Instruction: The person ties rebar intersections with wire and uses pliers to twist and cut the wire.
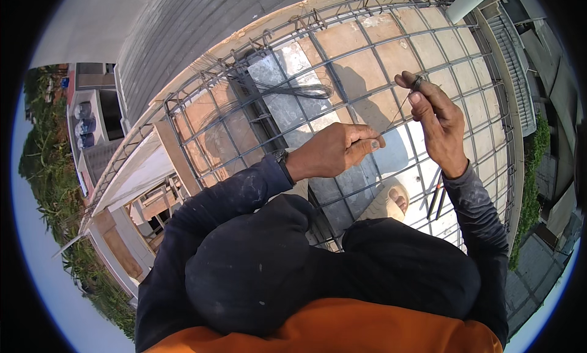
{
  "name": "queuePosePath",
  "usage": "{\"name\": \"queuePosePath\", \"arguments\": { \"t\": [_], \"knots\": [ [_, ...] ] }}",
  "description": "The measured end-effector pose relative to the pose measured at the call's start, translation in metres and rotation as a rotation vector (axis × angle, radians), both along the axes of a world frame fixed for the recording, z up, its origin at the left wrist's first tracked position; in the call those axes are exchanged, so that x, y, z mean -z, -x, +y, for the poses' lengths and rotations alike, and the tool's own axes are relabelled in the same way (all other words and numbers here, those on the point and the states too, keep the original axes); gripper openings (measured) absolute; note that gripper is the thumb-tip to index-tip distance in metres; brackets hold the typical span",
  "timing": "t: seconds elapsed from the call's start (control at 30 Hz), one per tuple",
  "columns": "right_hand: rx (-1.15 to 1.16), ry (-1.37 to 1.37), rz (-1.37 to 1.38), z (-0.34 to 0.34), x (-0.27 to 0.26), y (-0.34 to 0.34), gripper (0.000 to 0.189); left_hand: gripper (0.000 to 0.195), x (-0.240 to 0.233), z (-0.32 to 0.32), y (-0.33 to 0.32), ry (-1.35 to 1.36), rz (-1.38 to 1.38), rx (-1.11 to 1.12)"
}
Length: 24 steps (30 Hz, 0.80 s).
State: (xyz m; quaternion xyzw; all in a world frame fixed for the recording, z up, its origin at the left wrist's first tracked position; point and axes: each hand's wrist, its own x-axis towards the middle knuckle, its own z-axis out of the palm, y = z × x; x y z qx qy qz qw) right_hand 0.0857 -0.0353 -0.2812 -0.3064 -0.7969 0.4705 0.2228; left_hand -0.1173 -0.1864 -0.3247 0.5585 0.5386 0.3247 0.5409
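My left hand pinches the end of a thin tie wire between thumb and fingers. The strand rises to my right hand, where more of the wire is wound in a small coil at the fingertips. Both hands are above a rebar grid. To the left of them, a loose bundle of dark wires lies across the bars. Dark-handled pliers or nippers rest near my right forearm, with their head hidden behind the sleeve.
Plywood and metal formwork panels lie beneath the mesh. My sandalled foot is among the bars. A pale pipe stands at the far right corner. Timber boards edge an opening at left, and the slab side drops off at right.
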Motion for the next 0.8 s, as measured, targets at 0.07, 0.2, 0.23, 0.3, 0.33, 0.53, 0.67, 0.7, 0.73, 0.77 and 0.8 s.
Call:
{"name": "queuePosePath", "arguments": {
  "t": [0.07, 0.2, 0.23, 0.3, 0.33, 0.53, 0.67, 0.7, 0.73, 0.77, 0.8],
  "knots": [
    [-0.199, -0.461, -0.221, -0.002, 0.024, -0.010, 0.043, 0.030, 0.018, -0.013, 0.003, -0.178, 0.165, -0.009],
    [-0.305, -0.524, -0.355, -0.022, 0.052, -0.022, 0.030, 0.026, 0.004, -0.018, 0.038, -0.119, 0.587, 0.099],
    [-0.310, -0.493, -0.377, -0.026, 0.057, -0.023, 0.028, 0.026, 0.001, -0.018, 0.044, -0.208, 0.627, 0.007],
    [-0.136, -0.237, -0.334, -0.033, 0.065, -0.022, 0.027, 0.028, -0.003, -0.019, 0.059, -0.387, 0.706, -0.182],
    [-0.040, -0.003, -0.337, -0.033, 0.068, -0.024, 0.028, 0.045, -0.003, -0.021, 0.070, -0.568, 0.815, -0.349],
    [-0.010, 0.664, -0.292, -0.053, 0.039, 0.009, 0.032, 0.077, 0.038, -0.032, 0.021, 0.308, -0.514, -0.327],
    [-0.265, 0.387, -0.271, -0.059, 0.042, 0.022, 0.027, 0.066, 0.057, -0.018, 0.003, 0.455, -0.822, -0.229],
    [-0.294, 0.353, -0.289, -0.056, 0.039, 0.027, 0.026, 0.063, 0.060, -0.015, 0.006, 0.479, -0.879, -0.233],
    [-0.322, 0.320, -0.306, -0.053, 0.036, 0.032, 0.026, 0.060, 0.061, -0.016, 0.008, 0.463, -0.858, -0.244],
    [-0.335, 0.395, -0.336, -0.049, 0.030, 0.036, 0.026, 0.057, 0.063, -0.018, 0.009, 0.447, -0.837, -0.255],
    [-0.344, 0.474, -0.369, -0.048, 0.024, 0.039, 0.026, 0.055, 0.062, -0.020, 0.009, 0.437, -0.818, -0.263]
  ]
}}
